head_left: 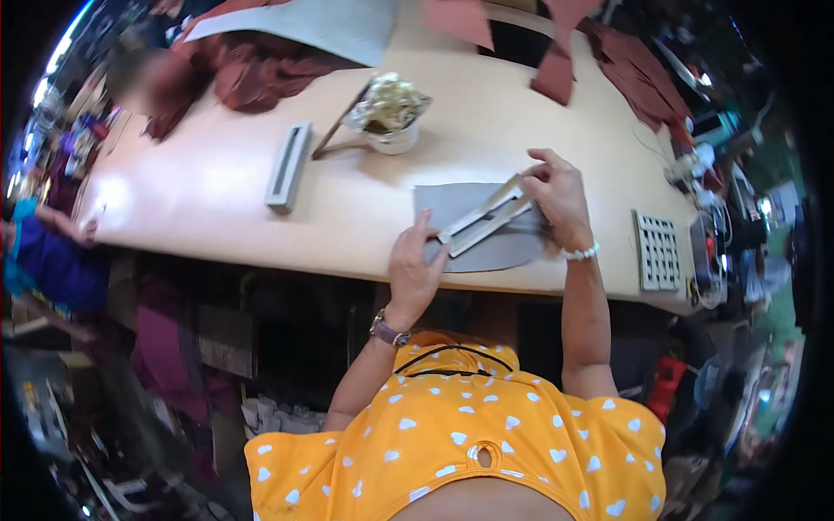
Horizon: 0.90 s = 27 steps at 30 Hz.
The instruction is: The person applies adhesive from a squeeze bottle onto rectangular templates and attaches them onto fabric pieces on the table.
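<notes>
A grey flat piece of sheet material (495, 259) lies near the table's front edge, with a long, narrow slotted frame (486, 227) set slantwise across it. At the frame's lower left end is my left hand (415, 271), thumb and forefinger apart, fingertips touching the end and the grey sheet. My right hand (560, 198) pinches the upper right end between thumb and fingers. Further left on the table stands a similar pale slotted block (288, 169). Behind it is a white tub (393, 141) covered with crumpled foil, a stick (339, 123) leaning against it.
Dark red cloth (261, 82) and a pale sheet (304, 28) lie at the back left. Reddish pieces (556, 74) are at the back right. A gridded rack (658, 252) sits near the right edge. Another person's arm (65, 227) rests at the table's left end.
</notes>
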Available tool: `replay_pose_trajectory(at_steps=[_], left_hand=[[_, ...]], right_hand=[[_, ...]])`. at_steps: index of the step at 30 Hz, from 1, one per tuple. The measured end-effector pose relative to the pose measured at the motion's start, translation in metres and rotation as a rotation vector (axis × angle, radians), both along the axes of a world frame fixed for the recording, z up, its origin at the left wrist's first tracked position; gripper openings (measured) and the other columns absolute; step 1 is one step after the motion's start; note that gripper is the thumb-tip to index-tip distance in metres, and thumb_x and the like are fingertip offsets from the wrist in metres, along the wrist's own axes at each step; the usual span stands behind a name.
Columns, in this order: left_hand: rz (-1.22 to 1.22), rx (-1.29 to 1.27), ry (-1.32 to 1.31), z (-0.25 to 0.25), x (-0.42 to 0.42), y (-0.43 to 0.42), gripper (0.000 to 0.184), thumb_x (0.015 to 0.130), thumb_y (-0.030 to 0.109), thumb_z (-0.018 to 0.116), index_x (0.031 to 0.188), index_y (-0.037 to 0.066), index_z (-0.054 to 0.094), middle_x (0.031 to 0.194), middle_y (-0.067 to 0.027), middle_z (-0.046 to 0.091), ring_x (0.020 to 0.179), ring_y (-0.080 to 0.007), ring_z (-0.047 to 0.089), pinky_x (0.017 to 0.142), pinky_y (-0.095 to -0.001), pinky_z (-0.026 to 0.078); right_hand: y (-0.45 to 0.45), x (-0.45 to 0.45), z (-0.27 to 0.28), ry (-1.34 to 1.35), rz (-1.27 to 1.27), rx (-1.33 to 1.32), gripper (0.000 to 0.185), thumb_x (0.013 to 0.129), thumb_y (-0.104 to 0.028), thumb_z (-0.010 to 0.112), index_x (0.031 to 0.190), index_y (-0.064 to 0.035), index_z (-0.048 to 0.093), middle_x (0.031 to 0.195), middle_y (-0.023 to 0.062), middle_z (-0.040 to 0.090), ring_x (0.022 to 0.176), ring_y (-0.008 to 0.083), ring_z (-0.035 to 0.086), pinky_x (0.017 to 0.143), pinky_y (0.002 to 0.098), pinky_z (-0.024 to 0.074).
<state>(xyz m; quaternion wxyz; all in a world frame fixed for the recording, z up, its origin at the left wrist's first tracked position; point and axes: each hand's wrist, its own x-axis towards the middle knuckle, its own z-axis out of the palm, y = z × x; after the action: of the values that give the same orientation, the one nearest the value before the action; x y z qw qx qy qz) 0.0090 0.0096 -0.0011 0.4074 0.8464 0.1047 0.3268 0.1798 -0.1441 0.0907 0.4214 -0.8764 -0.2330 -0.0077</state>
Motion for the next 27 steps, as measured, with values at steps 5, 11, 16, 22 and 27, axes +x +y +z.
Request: replay_pose_trajectory(at_steps=[5, 11, 16, 22, 27], left_hand=[[-0.005, 0.016, 0.016, -0.001, -0.002, 0.0, 0.058, 0.075, 0.003, 0.067, 0.129, -0.001, 0.044, 0.093, -0.0111, 0.061, 0.088, -0.0252, 0.058, 0.082, -0.0359, 0.045], [-0.013, -0.021, 0.038, 0.0, 0.0, -0.004, 0.055, 0.079, 0.001, 0.063, 0.13, -0.001, 0.043, 0.095, -0.0117, 0.061, 0.09, -0.0248, 0.057, 0.084, -0.0358, 0.044], [-0.02, 0.03, 0.067, 0.002, -0.001, -0.003, 0.055, 0.079, -0.001, 0.063, 0.13, -0.002, 0.043, 0.096, -0.0134, 0.06, 0.09, -0.0258, 0.057, 0.083, -0.0367, 0.044], [0.001, 0.017, 0.072, 0.002, -0.001, -0.006, 0.055, 0.078, -0.001, 0.062, 0.13, -0.001, 0.043, 0.096, -0.0131, 0.059, 0.089, -0.0255, 0.057, 0.084, -0.0364, 0.044], [0.006, 0.019, 0.077, 0.003, 0.0, -0.007, 0.056, 0.077, -0.003, 0.061, 0.13, -0.002, 0.043, 0.098, -0.0133, 0.06, 0.09, -0.025, 0.057, 0.085, -0.0359, 0.044]], right_hand=[[-0.007, 0.012, 0.001, 0.187, 0.064, 0.093, 0.041, 0.069, -0.005, 0.057, 0.108, 0.0069, 0.058, 0.078, 0.0136, 0.067, 0.069, 0.018, 0.063, 0.066, 0.0276, 0.0503], [-0.085, 0.022, 0.012, 0.435, -0.034, 0.584, 0.043, 0.074, -0.006, 0.061, 0.115, 0.0025, 0.052, 0.081, 0.0041, 0.063, 0.069, 0.0108, 0.059, 0.062, 0.0251, 0.0482], [-0.21, 0.049, 0.011, 0.361, -0.36, 0.616, 0.043, 0.074, -0.009, 0.061, 0.115, 0.0011, 0.051, 0.082, 0.0061, 0.061, 0.066, 0.0118, 0.061, 0.057, 0.0212, 0.0474], [-0.34, 0.088, 0.011, 0.367, -0.623, 0.594, 0.039, 0.073, -0.006, 0.06, 0.11, -0.0001, 0.053, 0.08, 0.006, 0.06, 0.064, 0.0134, 0.061, 0.054, 0.0234, 0.048], [-0.365, 0.093, 0.005, 0.39, -0.76, 0.606, 0.022, 0.069, -0.002, 0.056, 0.091, -0.0027, 0.057, 0.074, 0.0066, 0.058, 0.058, 0.0155, 0.06, 0.05, 0.0265, 0.049]])
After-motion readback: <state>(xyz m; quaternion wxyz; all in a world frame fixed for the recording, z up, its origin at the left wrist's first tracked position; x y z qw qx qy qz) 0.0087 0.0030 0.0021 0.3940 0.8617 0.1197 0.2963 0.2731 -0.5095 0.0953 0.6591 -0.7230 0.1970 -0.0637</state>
